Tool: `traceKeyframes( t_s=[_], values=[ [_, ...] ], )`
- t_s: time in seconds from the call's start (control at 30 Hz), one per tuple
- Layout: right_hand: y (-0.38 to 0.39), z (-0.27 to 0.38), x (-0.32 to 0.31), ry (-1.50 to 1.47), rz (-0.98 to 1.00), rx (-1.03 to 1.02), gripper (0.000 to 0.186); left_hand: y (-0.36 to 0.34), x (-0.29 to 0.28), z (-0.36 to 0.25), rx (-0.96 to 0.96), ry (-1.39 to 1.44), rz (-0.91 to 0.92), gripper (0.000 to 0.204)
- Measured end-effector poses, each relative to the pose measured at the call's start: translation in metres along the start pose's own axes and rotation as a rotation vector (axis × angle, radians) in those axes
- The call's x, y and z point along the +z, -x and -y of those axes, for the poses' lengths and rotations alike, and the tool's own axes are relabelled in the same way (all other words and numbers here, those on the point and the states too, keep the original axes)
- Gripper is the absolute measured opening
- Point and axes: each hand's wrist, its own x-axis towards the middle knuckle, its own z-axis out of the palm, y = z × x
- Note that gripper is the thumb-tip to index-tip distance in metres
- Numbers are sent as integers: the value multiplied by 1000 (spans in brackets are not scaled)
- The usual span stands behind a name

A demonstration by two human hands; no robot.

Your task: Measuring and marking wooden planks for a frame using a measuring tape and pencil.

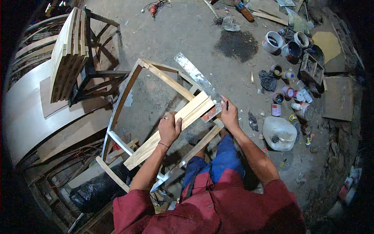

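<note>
Two pale wooden boards (187, 116) lie side by side, slanting across a wooden frame (170, 80). My left hand (169, 128), a ring on one finger, is closed over the boards near their middle. At their far right end rests a metal carpenter's square (193, 73), its long, paint-spotted blade pointing away to the upper left. A shorter reddish part of the square shows under the board ends. My right hand (230, 114) is closed beside the square's corner, with a short dark pencil (227, 104) between its fingers. The fingertips are partly hidden.
Stacked boards (70, 50) lean on a dark metal stand (97, 74) at left, near large curved sheets (35, 117). Paint buckets (272, 42), cans and a white jerrycan (279, 133) crowd the right floor. A red corded tool (153, 9) lies far off.
</note>
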Motion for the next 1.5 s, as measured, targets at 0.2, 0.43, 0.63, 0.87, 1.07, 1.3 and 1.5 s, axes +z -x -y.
traceKeyframes(
  t_s=[0.2,0.43,0.63,0.87,1.07,1.3,1.5],
  values=[
    [1,0,4,36,-18,9,31,1,1,2,27,16,-16,37],
    [-2,-2,-3,112,47,69,33,1,-6,-6,-66,10,-3,37],
    [21,-6,-17,42,-45,6,33,6,-4,0,-102,28,18,37],
    [110,11,9,-81,-25,-117,32,17,3,14,-90,269,-90,39],
    [135,8,83,-119,64,54,32,23,1,17,-34,320,-142,44],
    [123,8,115,-237,-152,42,30,23,-7,13,196,189,-150,40],
    [131,-4,119,-310,-110,151,29,23,-7,14,177,216,-140,39]
  ],
)
